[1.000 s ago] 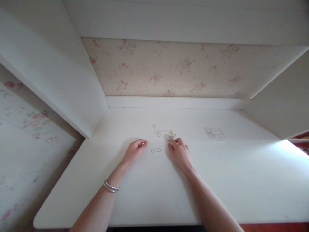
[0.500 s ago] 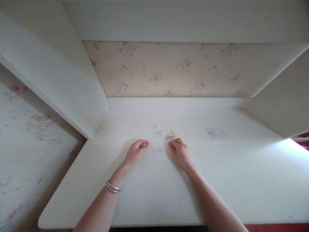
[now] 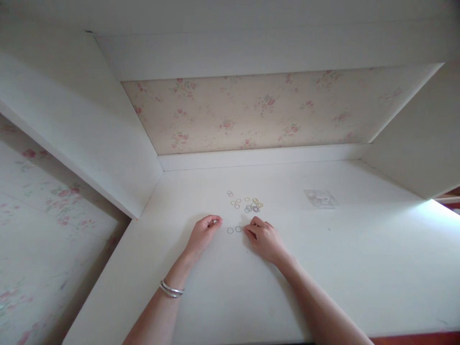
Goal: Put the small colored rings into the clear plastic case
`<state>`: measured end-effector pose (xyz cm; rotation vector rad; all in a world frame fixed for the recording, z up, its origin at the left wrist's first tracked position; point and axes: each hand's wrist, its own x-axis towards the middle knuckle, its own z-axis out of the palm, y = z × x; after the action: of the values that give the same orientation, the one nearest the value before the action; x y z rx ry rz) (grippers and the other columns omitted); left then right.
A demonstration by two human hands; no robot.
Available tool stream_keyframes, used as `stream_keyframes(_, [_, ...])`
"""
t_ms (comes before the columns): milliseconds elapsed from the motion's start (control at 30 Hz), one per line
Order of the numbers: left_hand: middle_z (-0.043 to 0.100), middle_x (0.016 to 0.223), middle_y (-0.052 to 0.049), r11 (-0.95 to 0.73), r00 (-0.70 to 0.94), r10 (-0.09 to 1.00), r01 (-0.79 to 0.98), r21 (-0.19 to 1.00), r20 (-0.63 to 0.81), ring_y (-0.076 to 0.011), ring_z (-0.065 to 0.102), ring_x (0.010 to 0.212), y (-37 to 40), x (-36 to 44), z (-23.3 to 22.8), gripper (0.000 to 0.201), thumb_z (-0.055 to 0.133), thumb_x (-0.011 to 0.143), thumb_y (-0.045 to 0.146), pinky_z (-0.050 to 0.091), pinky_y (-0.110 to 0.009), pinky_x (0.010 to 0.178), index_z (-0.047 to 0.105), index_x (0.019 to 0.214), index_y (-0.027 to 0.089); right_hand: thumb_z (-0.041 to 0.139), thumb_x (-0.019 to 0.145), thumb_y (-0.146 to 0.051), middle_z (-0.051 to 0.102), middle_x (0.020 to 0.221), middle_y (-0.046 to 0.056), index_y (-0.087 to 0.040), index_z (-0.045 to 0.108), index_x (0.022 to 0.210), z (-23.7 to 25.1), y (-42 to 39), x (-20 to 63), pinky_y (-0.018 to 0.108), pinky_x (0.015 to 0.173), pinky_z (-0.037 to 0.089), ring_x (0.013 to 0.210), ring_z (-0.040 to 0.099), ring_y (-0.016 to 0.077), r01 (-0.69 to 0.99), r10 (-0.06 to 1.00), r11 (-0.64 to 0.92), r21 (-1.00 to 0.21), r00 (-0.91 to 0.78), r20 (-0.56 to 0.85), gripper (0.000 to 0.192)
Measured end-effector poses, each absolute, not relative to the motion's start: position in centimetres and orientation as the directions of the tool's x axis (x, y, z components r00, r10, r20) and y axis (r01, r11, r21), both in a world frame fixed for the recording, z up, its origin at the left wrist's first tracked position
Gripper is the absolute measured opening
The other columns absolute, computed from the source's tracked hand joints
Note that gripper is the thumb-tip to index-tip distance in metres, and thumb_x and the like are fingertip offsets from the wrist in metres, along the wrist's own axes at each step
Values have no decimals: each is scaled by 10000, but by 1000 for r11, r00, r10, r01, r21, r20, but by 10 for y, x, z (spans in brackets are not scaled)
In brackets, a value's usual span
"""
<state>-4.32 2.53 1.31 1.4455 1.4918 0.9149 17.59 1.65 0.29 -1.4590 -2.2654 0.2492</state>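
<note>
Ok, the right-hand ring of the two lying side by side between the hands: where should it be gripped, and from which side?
Probably from above, on the right: the ring lies flat on the desk, a thin open loop. Pinch its right rim, nearest the right hand, with one of the fingers inside the loop. Its left rim nearly meets the neighbouring ring.

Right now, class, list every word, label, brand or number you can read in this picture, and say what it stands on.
None can be read.
The clear packet on the white desk shows only pale blurred marks.
The small rings, bangles and floral wallpaper carry no writing.
</note>
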Motion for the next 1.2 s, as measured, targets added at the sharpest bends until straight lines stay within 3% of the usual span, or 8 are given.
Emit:
stream_keyframes(100, [612, 724, -3, 60, 10, 998, 389, 919, -70, -128, 507, 628, 26, -43, 12, 370, 539, 787, 487, 341, -229, 557, 664, 931, 170, 455, 874, -218, 584, 806, 5, -244, 688, 772, 4, 16, 176, 235, 678, 375, 678, 541, 105, 821, 917, 382, -424, -280, 284, 256])
stream_keyframes(367, [575, 647, 13, 50, 18, 998, 447, 893, -65, -126, 491, 584, 24, -39, 11, 385, 528, 790, 501, 333, -230, 532, 661, 938, 171, 468, 816, -256, 605, 809, 6, -236, 697, 746, -2, 32, 186, 239, 665, 409, 688, 576, 121, 722, 939, 144, -677, 115, 323, 240])
stream_keyframes(500, [641, 769, -19, 66, -10, 998, 442, 894, -69, -148, 551, 678, 23, -28, 14, 366, 517, 801, 480, 376, -237, 587, 660, 931, 169, 466, 806, -262, 603, 780, 11, -237, 711, 755, -9, 37, 192, 249, 657, 412, 672, 574, 129, 692, 950, 117, -712, 131, 283, 252])
stream_keyframes(600, [655, 754, -23, 0, 99, 994, 496, 868, -57, -157, 571, 675, 27, -10, 18, 339, 496, 821, 452, 399, -242, 607, 659, 933, 176, 474, 806, -275, 602, 763, 14, -237, 715, 760, -13, 39, 192, 250, 636, 407, 652, 565, 132, 680, 955, 125, -722, 115, 274, 248])
stream_keyframes(833, [659, 924, -44, -346, 346, 931, 741, 576, 114, -172, 595, 842, 59, 36, 26, 230, 470, 863, 293, 420, -251, 768, 688, 893, 225, 483, 805, -282, 593, 729, 9, -232, 715, 751, -12, 42, 195, 250, 652, 411, 652, 554, 132, 610, 949, 106, -786, 173, 263, 243])
stream_keyframes(1100, [601, 1040, -40, -348, 353, 934, 861, 371, 58, -174, 592, 905, 79, 56, 21, 250, 450, 893, 292, 423, -259, 777, 650, 1041, 263, 495, 812, -344, 605, 749, 14, -237, 722, 796, -14, 44, 200, 247, 645, 418, 654, 542, 132, 518, 956, 113, -848, 175, 234, 252])
stream_keyframes(1200, [588, 1022, -47, -354, 355, 933, 879, 320, 56, -180, 594, 881, 80, 59, 21, 245, 437, 898, 288, 423, -269, 753, 653, 1008, 256, 501, 811, -342, 602, 750, 13, -234, 723, 796, -14, 44, 200, 242, 642, 411, 655, 541, 128, 500, 959, 103, -860, 179, 219, 247])
